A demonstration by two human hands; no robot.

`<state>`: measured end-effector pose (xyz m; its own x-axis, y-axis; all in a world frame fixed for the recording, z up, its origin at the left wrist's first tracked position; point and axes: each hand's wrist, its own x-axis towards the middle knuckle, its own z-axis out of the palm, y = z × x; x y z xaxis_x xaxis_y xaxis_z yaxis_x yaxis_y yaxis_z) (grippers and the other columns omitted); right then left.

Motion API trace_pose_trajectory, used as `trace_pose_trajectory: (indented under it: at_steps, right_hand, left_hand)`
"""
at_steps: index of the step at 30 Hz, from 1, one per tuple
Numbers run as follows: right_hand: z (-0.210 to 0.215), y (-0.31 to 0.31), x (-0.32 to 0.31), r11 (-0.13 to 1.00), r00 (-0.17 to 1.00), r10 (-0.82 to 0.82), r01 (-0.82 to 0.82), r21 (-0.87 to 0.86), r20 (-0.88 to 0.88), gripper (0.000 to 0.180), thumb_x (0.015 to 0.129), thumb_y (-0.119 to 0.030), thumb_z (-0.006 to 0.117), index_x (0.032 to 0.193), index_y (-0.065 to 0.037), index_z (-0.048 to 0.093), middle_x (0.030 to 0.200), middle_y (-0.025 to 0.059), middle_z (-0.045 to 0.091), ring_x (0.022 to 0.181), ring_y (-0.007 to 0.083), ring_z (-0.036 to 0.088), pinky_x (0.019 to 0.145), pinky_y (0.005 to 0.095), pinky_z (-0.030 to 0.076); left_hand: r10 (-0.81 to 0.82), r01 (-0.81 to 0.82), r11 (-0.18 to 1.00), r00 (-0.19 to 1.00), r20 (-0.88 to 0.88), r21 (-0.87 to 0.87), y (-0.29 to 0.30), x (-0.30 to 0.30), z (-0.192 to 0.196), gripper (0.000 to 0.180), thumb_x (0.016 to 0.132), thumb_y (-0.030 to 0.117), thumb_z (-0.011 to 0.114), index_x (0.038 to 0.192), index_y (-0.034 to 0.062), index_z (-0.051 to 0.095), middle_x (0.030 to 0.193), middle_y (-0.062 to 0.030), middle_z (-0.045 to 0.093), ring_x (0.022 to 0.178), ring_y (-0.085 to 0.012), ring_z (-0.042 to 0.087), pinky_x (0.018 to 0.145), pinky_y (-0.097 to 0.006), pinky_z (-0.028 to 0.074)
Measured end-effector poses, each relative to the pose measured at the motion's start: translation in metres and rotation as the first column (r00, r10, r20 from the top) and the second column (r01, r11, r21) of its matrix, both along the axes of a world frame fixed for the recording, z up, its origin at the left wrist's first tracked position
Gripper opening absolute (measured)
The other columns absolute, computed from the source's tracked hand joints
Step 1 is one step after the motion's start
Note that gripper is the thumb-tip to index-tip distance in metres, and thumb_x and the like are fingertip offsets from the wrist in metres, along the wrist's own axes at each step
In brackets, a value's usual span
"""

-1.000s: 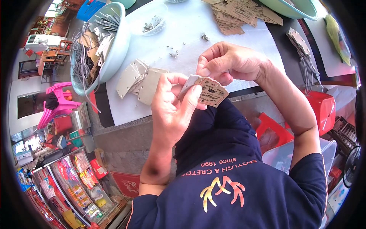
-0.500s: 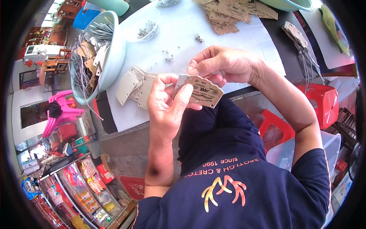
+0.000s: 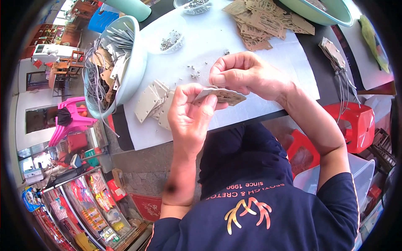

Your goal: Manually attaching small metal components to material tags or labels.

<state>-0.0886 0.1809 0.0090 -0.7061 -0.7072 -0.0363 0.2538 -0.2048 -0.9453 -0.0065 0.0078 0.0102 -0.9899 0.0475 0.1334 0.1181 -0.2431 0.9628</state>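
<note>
Printed card (image 3: 233, 98) pinched in left grip (image 3: 189, 115), right grip (image 3: 253, 77) pinched closed, contents unclear, two clear bowls (image 3: 167, 26)

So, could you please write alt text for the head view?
A person's left hand holds a printed tan card, the right hand at its far edge. Beyond, a white-covered table bears small metal pieces and a card pile, with a blue basin at left.

Shirt (image 3: 297, 217): a dark navy top is worn, creased in soft folds.
Sleeves (image 3: 337, 192): cut short, ended above the elbows.
Piping (image 3: 356, 201): a thin, pale orange line is run down each side.
Lettering (image 3: 251, 187): two rows are printed in reddish tones, seen upside down.
Emblem (image 3: 263, 212): two branching shapes are joined, coloured gold and orange-red.
Trousers (image 3: 243, 163): dark navy cloth is worn.
</note>
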Motion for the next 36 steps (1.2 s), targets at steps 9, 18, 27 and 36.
trace_pose_trajectory:
  at_steps: [9,18,27,36]
  right_hand:
    - [-0.008,0.006,-0.007,0.966,0.947,0.006,0.078,-0.246,0.322,0.019,0.091,-0.021,0.063,0.09,-0.002,0.061,0.078,-0.0015,0.049,0.05,-0.0002,0.034,0.046,0.0171,0.026]
    - [-0.004,0.008,-0.006,0.963,0.986,-0.087,0.12,-0.24,0.144,0.016,0.09,-0.019,0.063,0.091,-0.003,0.062,0.079,-0.0009,0.053,0.055,0.0008,0.037,0.052,0.0179,0.03]
    - [0.0,0.007,0.004,0.987,0.984,-0.153,0.147,-0.065,-0.095,0.013,0.089,-0.016,0.064,0.09,-0.003,0.064,0.082,-0.0011,0.055,0.067,0.0034,0.043,0.057,0.019,0.034]
    - [-0.001,0.004,0.002,0.998,0.996,-0.053,0.051,0.02,0.076,0.017,0.085,-0.02,0.067,0.091,-0.004,0.066,0.08,-0.0021,0.058,0.063,0.0023,0.042,0.055,0.0184,0.032]
  left_hand:
    - [-0.091,0.013,0.978,0.923,-0.373,-0.208,-0.003,-0.005,-0.006,0.023,0.083,-0.008,0.061,0.099,-0.0002,0.048,0.102,-0.0207,0.063,0.1,-0.0282,0.065,0.087,-0.038,0.054]
    - [-0.166,-0.125,0.917,0.743,-0.648,-0.379,-0.005,-0.007,-0.002,0.027,0.076,-0.009,0.068,0.098,0.0006,0.054,0.099,-0.0177,0.065,0.095,-0.0357,0.067,0.08,-0.041,0.057]
    - [0.105,-0.145,0.971,0.973,-0.207,-0.191,-0.001,0.012,0.0,0.017,0.086,-0.006,0.065,0.097,-0.0034,0.053,0.091,-0.0173,0.067,0.081,-0.017,0.067,0.069,-0.031,0.058]
    - [0.055,-0.052,0.998,0.976,0.21,-0.02,-0.001,0.006,0.015,0.016,0.087,0.002,0.066,0.096,-0.0045,0.055,0.085,-0.0135,0.067,0.071,-0.0128,0.066,0.054,-0.024,0.056]
